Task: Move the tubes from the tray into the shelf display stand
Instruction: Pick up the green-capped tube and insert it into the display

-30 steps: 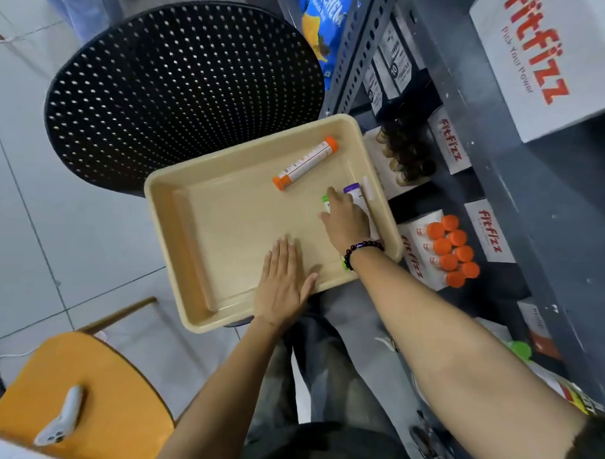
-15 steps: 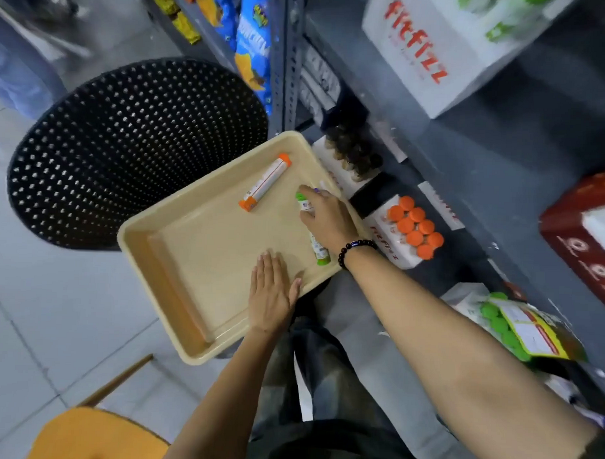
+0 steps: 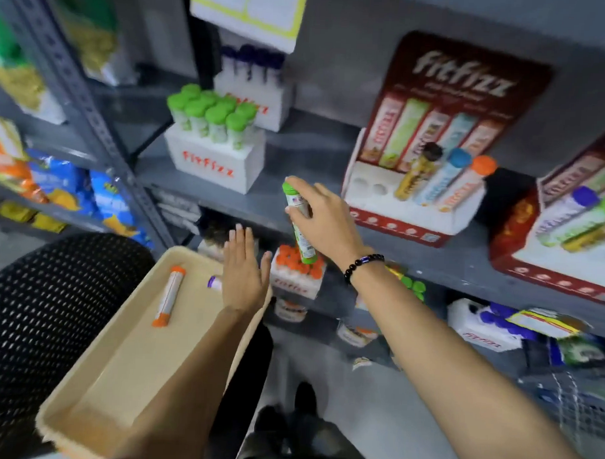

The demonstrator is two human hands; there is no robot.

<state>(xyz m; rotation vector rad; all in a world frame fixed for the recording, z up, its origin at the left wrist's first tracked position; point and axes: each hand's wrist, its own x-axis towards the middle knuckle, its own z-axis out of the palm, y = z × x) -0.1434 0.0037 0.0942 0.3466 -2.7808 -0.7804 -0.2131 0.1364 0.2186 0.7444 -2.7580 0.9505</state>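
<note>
My right hand (image 3: 323, 220) grips a green-capped tube (image 3: 299, 229) almost upright, raised in front of the grey shelf. The red fitfizz display stand (image 3: 422, 185) is to its right, holding three tubes with two free holes at its left. My left hand (image 3: 243, 272) lies flat and open over the far end of the beige tray (image 3: 132, 354). An orange-capped tube (image 3: 169, 296) lies in the tray. A purple-capped tube (image 3: 214, 282) peeks out beside my left hand, mostly hidden.
A white box of green-capped tubes (image 3: 213, 137) stands on the shelf to the left. A box of orange-capped tubes (image 3: 298, 273) sits on the lower shelf. A second red stand (image 3: 568, 238) is at the right. The tray rests on a black perforated stool (image 3: 34, 309).
My right hand lifted the green-capped tube out of the tray and raised it toward the shelf. The view swung upward to the shelves. My left hand stayed on the tray.
</note>
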